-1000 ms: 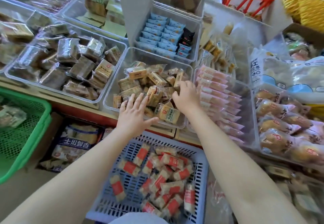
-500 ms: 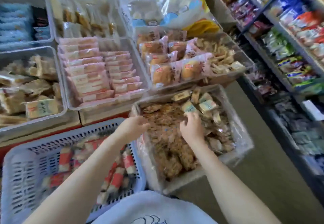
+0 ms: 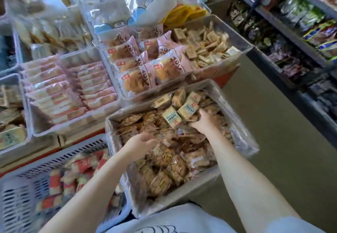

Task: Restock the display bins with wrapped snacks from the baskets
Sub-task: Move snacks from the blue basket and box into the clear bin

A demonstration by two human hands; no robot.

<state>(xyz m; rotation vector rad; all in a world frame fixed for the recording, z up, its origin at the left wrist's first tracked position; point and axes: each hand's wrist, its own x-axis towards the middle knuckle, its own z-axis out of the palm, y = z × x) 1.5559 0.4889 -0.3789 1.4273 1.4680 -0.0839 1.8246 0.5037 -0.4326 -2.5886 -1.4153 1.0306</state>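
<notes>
Nearest me, my two bare forearms reach out over a plastic-lined bin heaped with brown wrapped snacks. To its left sits a pale slatted basket holding red-and-white wrapped snacks, blurred at this edge of the view.

My left hand hovers over the near-left part of the bin, fingers loosely curled downward; I cannot tell whether they hold a packet or only brush the top of the heap. My right hand is deeper in, toward the far right of the bin, with its fingers curled round a cluster of tan packets that stand up above the brown ones. How many it actually grips I cannot say.

Beyond the bin, on the bench, the clear display bins sit side by side. The one just behind holds round cakes in pink wrappers, stacked leaning. Left of it a bin carries flat pink-and-white packets in two tidy rows. Right of the cakes, small tan bars lie jumbled in another tray. Further back are blue-and-white bags and a yellow bag.

Off to the right, across a strip of floor, dark shelves carry packaged goods, too blurred to read.
</notes>
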